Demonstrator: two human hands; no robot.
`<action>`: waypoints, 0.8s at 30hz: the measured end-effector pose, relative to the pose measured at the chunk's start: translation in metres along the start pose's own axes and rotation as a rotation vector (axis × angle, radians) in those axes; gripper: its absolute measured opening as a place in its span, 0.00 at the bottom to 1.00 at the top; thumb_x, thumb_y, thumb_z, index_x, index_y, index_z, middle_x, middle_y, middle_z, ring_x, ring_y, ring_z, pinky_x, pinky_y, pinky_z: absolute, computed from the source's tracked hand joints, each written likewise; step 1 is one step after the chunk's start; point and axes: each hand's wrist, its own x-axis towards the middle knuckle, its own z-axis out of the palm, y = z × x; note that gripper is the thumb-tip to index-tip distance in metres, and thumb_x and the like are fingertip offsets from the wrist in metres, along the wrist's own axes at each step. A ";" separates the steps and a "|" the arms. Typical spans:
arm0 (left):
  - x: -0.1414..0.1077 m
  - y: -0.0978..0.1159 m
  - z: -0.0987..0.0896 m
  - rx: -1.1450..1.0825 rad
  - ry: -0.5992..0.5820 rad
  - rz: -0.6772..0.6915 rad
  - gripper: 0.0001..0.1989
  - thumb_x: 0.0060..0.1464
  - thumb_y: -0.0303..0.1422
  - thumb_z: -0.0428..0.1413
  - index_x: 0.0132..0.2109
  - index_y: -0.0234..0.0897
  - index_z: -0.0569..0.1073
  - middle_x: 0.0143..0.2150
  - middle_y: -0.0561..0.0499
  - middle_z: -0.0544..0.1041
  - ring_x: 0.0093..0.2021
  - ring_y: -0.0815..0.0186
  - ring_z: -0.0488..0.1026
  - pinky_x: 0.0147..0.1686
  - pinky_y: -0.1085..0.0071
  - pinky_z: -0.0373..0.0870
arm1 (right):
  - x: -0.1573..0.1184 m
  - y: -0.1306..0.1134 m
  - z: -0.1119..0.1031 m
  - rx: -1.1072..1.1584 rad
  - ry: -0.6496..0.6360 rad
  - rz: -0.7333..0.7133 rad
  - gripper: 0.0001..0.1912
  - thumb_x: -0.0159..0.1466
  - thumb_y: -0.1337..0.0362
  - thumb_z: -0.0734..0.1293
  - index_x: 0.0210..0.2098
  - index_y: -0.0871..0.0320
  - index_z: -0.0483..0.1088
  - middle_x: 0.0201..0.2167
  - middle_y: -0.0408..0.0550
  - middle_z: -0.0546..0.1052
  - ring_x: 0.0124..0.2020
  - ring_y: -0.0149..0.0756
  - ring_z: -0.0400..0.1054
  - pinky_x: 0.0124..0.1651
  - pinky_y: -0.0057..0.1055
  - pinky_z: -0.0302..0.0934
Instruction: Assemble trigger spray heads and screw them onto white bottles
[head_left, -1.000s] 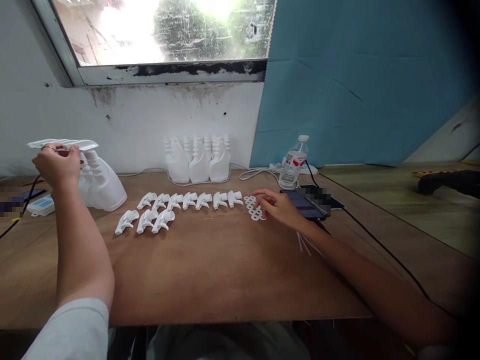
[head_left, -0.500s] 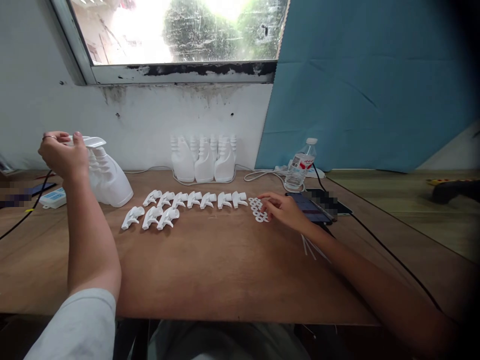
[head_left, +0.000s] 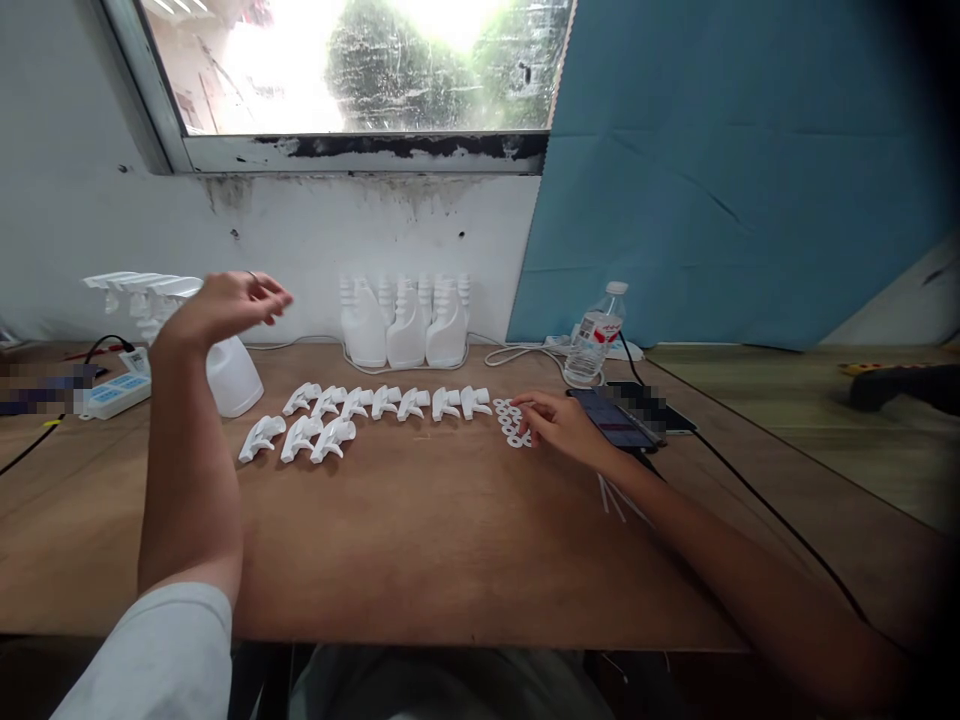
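My left hand (head_left: pixel 232 305) is raised in front of the white wall, its fingers apart and holding nothing. Behind its wrist stand white bottles (head_left: pixel 235 378) topped with white spray heads (head_left: pixel 142 283), partly hidden by my arm. My right hand (head_left: pixel 559 422) rests at several small white rings (head_left: pixel 514 440) on the table, fingertips over them; whether a ring is pinched cannot be made out. Left of the rings, loose white spray heads (head_left: pixel 412 404) lie in two rows. White bottles without spray heads (head_left: pixel 406 325) stand together against the wall.
A clear water bottle (head_left: pixel 595 338) with a red and white label stands at the back right, beside white cable. Dark devices (head_left: pixel 616 417) lie behind my right hand. A white power strip (head_left: pixel 116 394) sits at the left, and a black cable crosses the right side.
My left hand has moved right, away from the spray heads on the left bottles, and has let go. My right hand stays at the rings, almost unmoved.
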 end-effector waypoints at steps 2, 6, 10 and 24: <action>0.004 0.008 0.015 0.110 -0.290 0.032 0.26 0.52 0.50 0.55 0.48 0.32 0.73 0.37 0.48 0.79 0.37 0.65 0.74 0.38 0.71 0.67 | 0.000 0.001 0.000 -0.018 -0.001 0.000 0.14 0.62 0.63 0.58 0.42 0.61 0.71 0.23 0.44 0.76 0.18 0.30 0.68 0.25 0.26 0.61; 0.012 0.014 0.055 0.255 -0.682 0.110 0.28 0.51 0.52 0.52 0.50 0.35 0.72 0.45 0.45 0.77 0.42 0.61 0.74 0.39 0.71 0.68 | 0.002 0.003 -0.003 -0.091 0.008 -0.030 0.13 0.63 0.64 0.58 0.41 0.60 0.72 0.23 0.43 0.76 0.17 0.30 0.69 0.24 0.25 0.60; 0.001 0.002 0.087 0.387 -0.770 0.178 0.27 0.51 0.52 0.49 0.49 0.39 0.73 0.47 0.45 0.77 0.41 0.59 0.74 0.36 0.71 0.67 | 0.004 0.004 -0.007 -0.202 0.027 -0.077 0.14 0.64 0.63 0.58 0.39 0.60 0.73 0.22 0.44 0.76 0.19 0.31 0.69 0.26 0.25 0.60; -0.041 -0.019 0.122 0.433 -0.680 0.417 0.15 0.48 0.37 0.53 0.43 0.43 0.77 0.44 0.49 0.73 0.42 0.60 0.71 0.35 0.73 0.62 | 0.005 0.005 -0.017 -0.663 -0.242 -0.165 0.10 0.59 0.69 0.62 0.32 0.58 0.75 0.31 0.48 0.78 0.32 0.34 0.70 0.34 0.25 0.55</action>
